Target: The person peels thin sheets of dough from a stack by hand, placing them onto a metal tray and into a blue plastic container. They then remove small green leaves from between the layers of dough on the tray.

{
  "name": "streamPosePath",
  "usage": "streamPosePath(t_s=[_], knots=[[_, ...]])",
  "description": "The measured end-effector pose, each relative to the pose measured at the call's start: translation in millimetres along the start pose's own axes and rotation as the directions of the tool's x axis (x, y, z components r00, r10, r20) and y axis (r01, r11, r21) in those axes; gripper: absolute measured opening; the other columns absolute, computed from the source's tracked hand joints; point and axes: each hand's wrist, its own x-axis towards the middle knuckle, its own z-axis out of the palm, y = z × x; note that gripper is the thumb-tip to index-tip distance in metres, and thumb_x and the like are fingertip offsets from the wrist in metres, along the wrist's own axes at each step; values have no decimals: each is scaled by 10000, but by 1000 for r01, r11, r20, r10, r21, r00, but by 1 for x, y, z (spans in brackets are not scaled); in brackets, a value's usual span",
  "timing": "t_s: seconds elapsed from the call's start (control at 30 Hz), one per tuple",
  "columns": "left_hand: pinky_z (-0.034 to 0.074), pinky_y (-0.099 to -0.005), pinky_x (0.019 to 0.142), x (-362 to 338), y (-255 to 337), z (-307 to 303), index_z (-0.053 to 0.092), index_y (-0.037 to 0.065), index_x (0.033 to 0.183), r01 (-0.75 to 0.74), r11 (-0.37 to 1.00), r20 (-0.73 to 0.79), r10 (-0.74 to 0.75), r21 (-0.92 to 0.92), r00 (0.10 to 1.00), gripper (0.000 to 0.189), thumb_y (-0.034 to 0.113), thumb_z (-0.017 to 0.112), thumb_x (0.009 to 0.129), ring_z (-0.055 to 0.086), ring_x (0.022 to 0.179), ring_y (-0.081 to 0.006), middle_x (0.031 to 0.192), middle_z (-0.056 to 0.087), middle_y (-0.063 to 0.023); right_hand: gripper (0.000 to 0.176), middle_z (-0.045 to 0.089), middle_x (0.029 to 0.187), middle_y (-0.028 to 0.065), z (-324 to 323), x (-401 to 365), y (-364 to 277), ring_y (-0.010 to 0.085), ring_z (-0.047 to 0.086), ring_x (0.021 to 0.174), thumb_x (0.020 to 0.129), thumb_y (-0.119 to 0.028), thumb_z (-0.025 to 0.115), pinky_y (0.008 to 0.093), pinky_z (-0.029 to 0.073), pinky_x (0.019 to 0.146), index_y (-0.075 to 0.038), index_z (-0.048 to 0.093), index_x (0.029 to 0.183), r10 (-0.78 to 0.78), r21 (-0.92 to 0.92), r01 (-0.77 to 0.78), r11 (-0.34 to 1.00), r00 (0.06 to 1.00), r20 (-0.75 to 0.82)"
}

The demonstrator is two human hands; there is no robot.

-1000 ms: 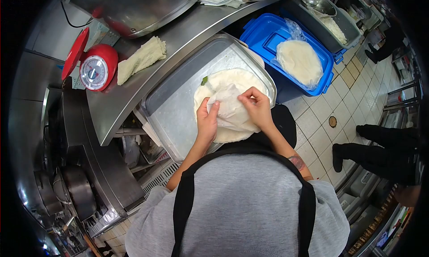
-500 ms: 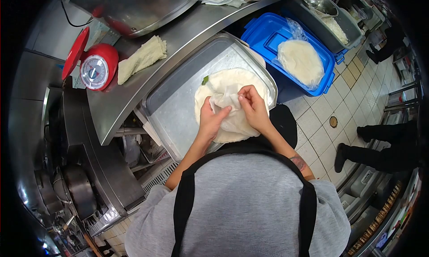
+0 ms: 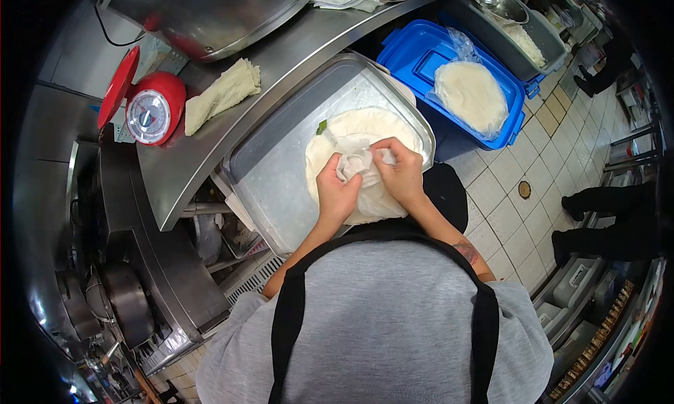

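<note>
A thin translucent plastic bag (image 3: 357, 164) is gathered between my two hands, its edge bunched up and its lower part draped over a flat white round of dough (image 3: 365, 120). My left hand (image 3: 338, 193) pinches the bag's left edge between thumb and fingers. Opposite it, my right hand (image 3: 401, 178) grips the right edge with bent fingers. The dough round lies in a large metal tray (image 3: 270, 169) right in front of my body. A small green leaf-like piece (image 3: 321, 127) sits at the dough's upper left edge.
A red dial scale (image 3: 151, 113) and a folded cream cloth (image 3: 223, 95) are on the steel counter (image 3: 179, 169). On a blue lidded bin (image 3: 414, 46) rests another bagged white round (image 3: 472, 98). Behind it stands a grey tub (image 3: 502, 42) with a metal bowl. Another person's dark-clothed legs (image 3: 607, 225) are at right.
My hands have brought the bag's edge into a tighter, rounder bunch, and my left hand's grip has turned slightly. At right, the other person's legs have shifted.
</note>
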Motion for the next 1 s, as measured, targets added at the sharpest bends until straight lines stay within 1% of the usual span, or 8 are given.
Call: streamPosePath(t_s=[0.13, 0.23, 0.37, 0.47, 0.57, 0.77, 0.87, 1.0], knots=[[470, -245, 729, -5, 7, 4, 573, 2, 959, -67, 994, -43, 70, 84, 997, 185, -41, 572, 779, 583, 811, -96, 887, 639, -36, 119, 646, 737, 121, -2, 2, 2, 161, 604, 636, 867, -102, 650, 281, 448, 569, -1, 588, 869, 35, -59, -47, 997, 980, -197], [472, -247, 729, 3, -6, 3, 560, 2, 930, 50, 960, -191, -106, -277, 976, 161, -45, 556, 776, 580, 797, -106, 872, 630, -37, 135, 630, 714, 114, -7, 8, 4, 166, 575, 606, 881, -118, 635, 285, 442, 576, -1, 574, 858, 21, 26, -14, 1000, 951, -308], [475, -261, 778, 5, -24, -19, 553, 4, 950, 161, 947, -53, -183, -278, 982, 175, -38, 561, 781, 583, 863, -136, 938, 627, -63, 141, 596, 777, 79, -8, 10, 25, 125, 556, 740, 903, -129, 605, 270, 441, 652, -2, 551, 875, 5, 73, 4, 997, 992, -123], [474, -283, 820, 9, -14, -26, 559, 12, 974, 138, 974, 68, -128, -178, 989, 203, -28, 574, 775, 575, 922, -154, 980, 614, -86, 126, 586, 826, 72, -4, 6, 24, 124, 555, 824, 914, -123, 581, 270, 448, 698, -4, 539, 919, 175, 167, -177, 970, 984, 27], [466, -298, 855, 10, -3, -21, 567, 24, 987, 135, 945, 104, -108, -298, 989, 237, 20, 648, 764, 567, 968, -167, 1030, 602, -108, 123, 590, 845, 68, 5, 1, 18, 127, 555, 837, 922, -120, 562, 269, 456, 728, -6, 530, 955, 162, 263, -188, 946, 979, 120], [484, -274, 798, 19, -5, -12, 564, 45, 994, 107, 985, 193, -132, 136, 972, 229, 28, 682, 799, 563, 907, -122, 1023, 601, -81, 184, 627, 928, 69, 8, 1, 3, 110, 560, 883, 887, -125, 612, 258, 454, 784, -22, 571, 1034, 146, 328, -211, 921, 966, 212], [479, -245, 709, 18, 2, -6, 553, 54, 958, 310, 944, 207, -282, -113, 937, 175, 17, 653, 820, 556, 856, -99, 969, 592, -56, 224, 639, 892, 57, 1, 3, -1, 100, 561, 835, 836, -135, 680, 258, 463, 753, -25, 593, 1011, 104, 229, -154, 961, 971, 216], [458, -224, 653, 19, -12, -8, 541, 56, 936, 255, 960, 177, -232, -117, 956, 123, 21, 614, 844, 539, 809, -82, 910, 595, -45, 248, 636, 776, 50, -1, 1, 1, 105, 554, 710, 795, -129, 727, 272, 471, 668, -17, 608, 981, 108, 180, -145, 973, 974, 200]])
